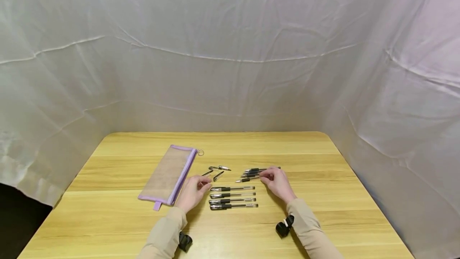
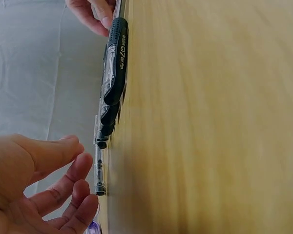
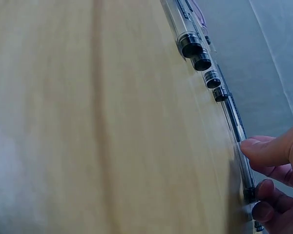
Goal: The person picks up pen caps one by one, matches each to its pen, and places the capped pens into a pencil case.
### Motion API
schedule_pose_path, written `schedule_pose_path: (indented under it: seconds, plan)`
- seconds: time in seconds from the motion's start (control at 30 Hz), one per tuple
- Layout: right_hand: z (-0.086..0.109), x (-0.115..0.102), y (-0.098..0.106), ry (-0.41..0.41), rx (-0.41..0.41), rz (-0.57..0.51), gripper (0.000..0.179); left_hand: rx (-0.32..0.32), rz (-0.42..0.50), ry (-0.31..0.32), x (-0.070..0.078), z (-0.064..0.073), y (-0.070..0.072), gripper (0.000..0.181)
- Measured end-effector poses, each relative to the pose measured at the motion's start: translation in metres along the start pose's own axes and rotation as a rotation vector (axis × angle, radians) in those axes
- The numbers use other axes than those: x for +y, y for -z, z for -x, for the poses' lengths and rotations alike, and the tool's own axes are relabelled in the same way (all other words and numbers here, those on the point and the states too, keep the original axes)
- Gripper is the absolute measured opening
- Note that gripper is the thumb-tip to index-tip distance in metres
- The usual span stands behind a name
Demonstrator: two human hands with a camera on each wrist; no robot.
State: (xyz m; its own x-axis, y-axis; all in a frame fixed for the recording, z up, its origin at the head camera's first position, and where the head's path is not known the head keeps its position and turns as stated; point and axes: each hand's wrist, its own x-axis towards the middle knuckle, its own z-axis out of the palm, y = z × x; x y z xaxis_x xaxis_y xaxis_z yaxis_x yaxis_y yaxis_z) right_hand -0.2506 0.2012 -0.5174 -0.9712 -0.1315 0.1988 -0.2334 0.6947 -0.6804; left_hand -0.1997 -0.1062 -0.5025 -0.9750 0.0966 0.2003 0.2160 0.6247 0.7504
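Note:
My right hand (image 1: 278,185) pinches the barrel end of an uncapped black gel pen (image 1: 248,179), which lies low on the table with its tip pointing left. Other uncapped pens (image 1: 253,170) lie just behind it, partly covered by the fingers. In the right wrist view, the thumb (image 3: 263,151) rests against a clear barrel (image 3: 241,158). My left hand (image 1: 192,192) hovers by the loose black pen caps (image 1: 218,176), its fingers loosely bent and nothing seen between them. Several capped gel pens (image 1: 231,201) lie in a row between the hands.
Left of the left hand lies a mesh zip pouch with purple edging (image 1: 167,175), a ring (image 1: 201,152) at its far corner. More caps (image 1: 220,168) lie behind the row of pens. Grey cloth (image 1: 230,83) hangs around the wooden table (image 1: 230,235).

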Motion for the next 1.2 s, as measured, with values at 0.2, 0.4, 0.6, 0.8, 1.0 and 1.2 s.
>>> schedule_pose_path:
  seconds: [0.2, 0.4, 0.6, 0.8, 1.0, 1.2]
  plan:
    - [0.0008, -0.0012, 0.0004, 0.013, 0.001, 0.014, 0.010, -0.003, 0.002, 0.000, -0.0005, -0.0002, 0.0000, 0.013]
    - [0.0015, -0.0012, -0.0005, -0.012, -0.006, 0.049, 0.010, -0.007, -0.002, 0.001, -0.0011, -0.0004, 0.0009, 0.013]
    - [0.0012, 0.0008, 0.0000, -0.058, -0.030, 0.070, 0.008, -0.010, -0.014, -0.006, -0.0017, -0.0001, 0.0009, 0.012]
    - [0.0030, 0.0032, 0.0036, -0.042, -0.046, 0.089, 0.006, -0.015, -0.017, 0.014, -0.0011, -0.0006, 0.0001, 0.012]
    - [0.0053, 0.0056, 0.0051, 0.007, -0.071, 0.114, 0.008, -0.025, -0.027, 0.016, -0.0019, -0.0004, 0.0002, 0.013]
    - [0.0078, 0.0051, 0.0034, -0.002, -0.067, 0.061, 0.005, -0.029, -0.022, 0.009, -0.0017, 0.0000, 0.0005, 0.013]
